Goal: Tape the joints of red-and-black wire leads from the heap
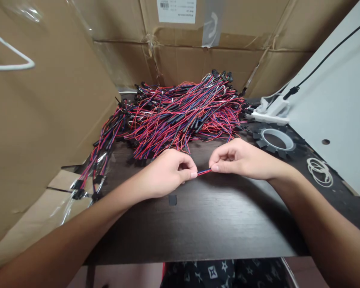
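Observation:
A short stretch of red and blue wires (204, 172) shows between my two hands, just above the dark table (228, 224). My left hand (171, 170) pinches these wires between thumb and fingertips. From the other side, my right hand (238, 160) is closed on them too, thumb against the curled fingers. The rest of the wires is hidden by my hands. Behind them lies a large heap of red, blue and black cable harnesses (183, 116). A small black piece of tape (173, 200) is on the tabletop below my left hand.
Further harnesses (97, 160) hang off the table's left side beside a cardboard box (39, 112). At right are a tape roll (277, 140) with black strips around its rim, a white power strip (271, 116) and a coiled cream cord (319, 172). Cardboard (183, 60) stands behind the heap.

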Demonstrator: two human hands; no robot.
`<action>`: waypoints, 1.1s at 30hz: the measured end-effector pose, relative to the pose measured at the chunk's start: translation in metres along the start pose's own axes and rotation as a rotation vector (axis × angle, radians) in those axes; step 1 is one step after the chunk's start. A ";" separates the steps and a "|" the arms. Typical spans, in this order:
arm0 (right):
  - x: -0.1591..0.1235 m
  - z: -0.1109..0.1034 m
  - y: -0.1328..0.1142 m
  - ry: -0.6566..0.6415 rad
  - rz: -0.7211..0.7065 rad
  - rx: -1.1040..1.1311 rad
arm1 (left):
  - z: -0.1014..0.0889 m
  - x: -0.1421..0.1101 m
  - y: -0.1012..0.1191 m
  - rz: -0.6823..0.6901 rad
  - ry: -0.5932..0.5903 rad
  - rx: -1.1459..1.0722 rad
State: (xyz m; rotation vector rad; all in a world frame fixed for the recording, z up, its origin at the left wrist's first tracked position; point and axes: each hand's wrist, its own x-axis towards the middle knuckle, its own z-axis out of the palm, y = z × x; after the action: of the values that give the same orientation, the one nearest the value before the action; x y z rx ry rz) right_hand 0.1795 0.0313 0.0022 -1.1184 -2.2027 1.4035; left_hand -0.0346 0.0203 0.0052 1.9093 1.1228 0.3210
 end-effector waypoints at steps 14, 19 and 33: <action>-0.007 -0.015 0.001 0.148 0.035 0.030 | -0.001 0.000 -0.002 -0.097 -0.058 -0.174; -0.009 -0.017 0.002 0.167 0.041 0.035 | -0.001 -0.001 -0.001 -0.144 -0.127 -0.257; -0.010 -0.022 0.003 0.215 0.018 0.068 | 0.002 -0.001 -0.001 -0.128 0.046 -0.493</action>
State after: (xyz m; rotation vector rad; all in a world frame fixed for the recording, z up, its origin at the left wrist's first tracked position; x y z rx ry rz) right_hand 0.2008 0.0392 0.0116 -1.2074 -1.9858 1.2889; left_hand -0.0343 0.0191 0.0038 1.3970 1.0721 0.5192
